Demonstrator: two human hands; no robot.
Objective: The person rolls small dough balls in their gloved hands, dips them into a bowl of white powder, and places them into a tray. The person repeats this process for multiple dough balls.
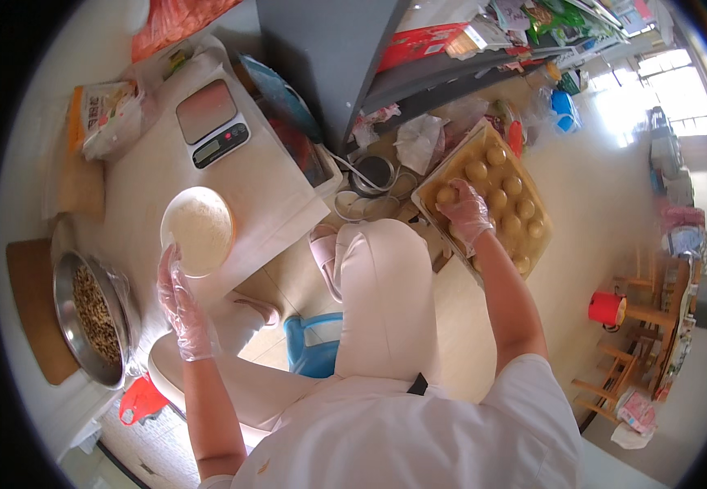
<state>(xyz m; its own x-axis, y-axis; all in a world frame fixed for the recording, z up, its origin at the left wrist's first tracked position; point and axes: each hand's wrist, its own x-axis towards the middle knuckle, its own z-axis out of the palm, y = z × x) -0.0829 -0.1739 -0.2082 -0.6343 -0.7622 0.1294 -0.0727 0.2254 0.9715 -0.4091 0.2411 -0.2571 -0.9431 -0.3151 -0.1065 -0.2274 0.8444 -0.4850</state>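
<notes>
My left hand [183, 312], in a clear plastic glove, has its fingertips at the near rim of a round bowl [199, 229] of pale powder. Whether it grips the rim is hard to see. My right hand [469, 214], gloved likewise, reaches into a shallow rectangular tray [540, 249] at my right. Its thumb and fingers are around a round, pale-brown dough ball [447, 195] near the tray's left edge. Several similar balls [497, 200] sit spaced apart in the tray; my hand and forearm hide some of them.
A digital kitchen scale [213, 122] lies beyond the bowl on the white table [280, 211]. A steel basin [63, 324] of chopped brown bits stands at left. Between my legs is a blue plastic stool [314, 354]. A corded round appliance [372, 174] sits on the floor by a grey cabinet [317, 61].
</notes>
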